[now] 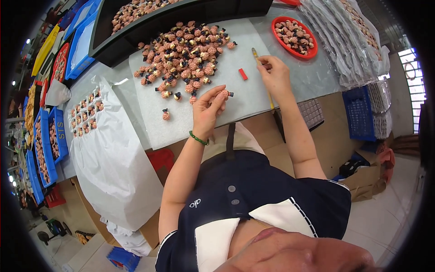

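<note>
My left hand (209, 108) pinches a small pink, knobbly figurine (225, 94) with a dark end between thumb and fingertips, above the near part of the white foam sheet (244, 97). On the right, my right hand (275, 76) has its fingers closed in a pinch over a thin, yellowish stick (254, 52), perhaps a brush. The stick runs beneath the hand to the table edge; whether the fingers grip it is unclear. A short red strip (243, 74) lies between the hands. Beyond my left hand spreads a heap of similar figurines (186, 56); one single figurine (166, 114) lies apart.
A black bin (136, 28) of figurines stands behind the heap. A round red bowl (274, 28) with more sits at the far right, beside stacked plastic-wrapped trays (333, 41). At left are a partly covered white tray (86, 114) and blue bins (58, 136).
</note>
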{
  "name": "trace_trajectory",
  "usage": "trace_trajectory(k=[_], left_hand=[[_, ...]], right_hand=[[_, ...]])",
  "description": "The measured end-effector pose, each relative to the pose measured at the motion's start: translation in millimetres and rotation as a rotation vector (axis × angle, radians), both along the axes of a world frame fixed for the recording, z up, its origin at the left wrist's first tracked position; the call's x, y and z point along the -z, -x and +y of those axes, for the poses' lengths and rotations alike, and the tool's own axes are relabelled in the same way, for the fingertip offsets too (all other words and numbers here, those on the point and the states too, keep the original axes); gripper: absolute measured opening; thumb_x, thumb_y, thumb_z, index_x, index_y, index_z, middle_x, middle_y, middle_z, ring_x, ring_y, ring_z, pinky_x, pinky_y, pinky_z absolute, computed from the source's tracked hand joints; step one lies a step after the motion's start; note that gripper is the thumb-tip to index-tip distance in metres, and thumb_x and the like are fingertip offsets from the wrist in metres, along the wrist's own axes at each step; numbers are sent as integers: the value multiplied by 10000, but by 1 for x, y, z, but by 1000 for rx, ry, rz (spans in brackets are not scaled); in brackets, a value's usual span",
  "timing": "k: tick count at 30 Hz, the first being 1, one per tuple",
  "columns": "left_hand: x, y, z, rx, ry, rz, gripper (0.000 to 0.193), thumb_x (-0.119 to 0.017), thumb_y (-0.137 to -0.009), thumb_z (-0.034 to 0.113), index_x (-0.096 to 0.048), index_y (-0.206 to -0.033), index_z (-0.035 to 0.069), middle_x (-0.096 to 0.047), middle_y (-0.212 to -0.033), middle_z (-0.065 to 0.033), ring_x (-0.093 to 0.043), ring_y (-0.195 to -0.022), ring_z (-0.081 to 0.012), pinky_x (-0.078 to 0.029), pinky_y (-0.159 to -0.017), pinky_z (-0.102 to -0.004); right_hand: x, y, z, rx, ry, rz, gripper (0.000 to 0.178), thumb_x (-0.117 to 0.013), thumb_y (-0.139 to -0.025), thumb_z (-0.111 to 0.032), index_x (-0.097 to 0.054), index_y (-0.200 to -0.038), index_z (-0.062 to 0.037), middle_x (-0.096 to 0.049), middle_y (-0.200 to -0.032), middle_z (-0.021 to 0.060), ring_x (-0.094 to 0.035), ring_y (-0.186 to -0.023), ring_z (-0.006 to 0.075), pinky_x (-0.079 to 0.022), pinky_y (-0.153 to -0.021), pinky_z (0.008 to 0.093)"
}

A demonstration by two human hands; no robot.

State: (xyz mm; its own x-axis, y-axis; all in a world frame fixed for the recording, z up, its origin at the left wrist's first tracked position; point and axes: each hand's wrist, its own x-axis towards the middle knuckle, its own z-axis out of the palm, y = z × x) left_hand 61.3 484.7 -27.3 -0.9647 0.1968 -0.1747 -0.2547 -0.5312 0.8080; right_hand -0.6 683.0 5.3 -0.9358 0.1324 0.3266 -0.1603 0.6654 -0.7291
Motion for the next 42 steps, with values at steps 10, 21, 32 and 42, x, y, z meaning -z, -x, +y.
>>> trace_trajectory(k=[10, 21, 32, 42], left_hand=[[4, 2, -10, -18, -5, 4, 262, -543, -847, 110, -548, -1088, 8, -585, -839, -35, -458, -604, -39, -338, -501, -161], [12, 5, -21, -48, -10, -27, 228, -538, -857, 148, -540, -1031, 0, -580, -805, -44, -465, -594, -40, -345, -492, -163], [18, 6, -29, -16, -46, -42, 229, -519, -874, 231, -540, -945, 14, -575, -759, -46, -460, -558, -44, -347, -476, -158], [17, 8, -32, -41, -73, -47, 202, -514, -876, 213, -519, -932, 19, -548, -722, -26, -450, -544, -40, -336, -464, -157]], right_hand=[[9, 16, -15, -37, -506, -94, 190, -564, -721, -21, -582, -910, -26, -573, -816, 163, -575, -768, 313, -449, -702, 395], [-39, -5, -38, -241, 103, 143, 227, -452, -843, -9, -555, -1044, 7, -562, -772, 53, -511, -673, 115, -413, -641, 220], [-10, -44, -70, -430, 238, 79, 214, -466, -897, -162, -595, -873, 7, -555, -730, 34, -477, -611, 83, -385, -539, 201], [8, -54, -84, -570, 104, 221, 107, -546, -835, -87, -587, -810, 9, -578, -686, 93, -521, -576, 161, -404, -504, 263]])
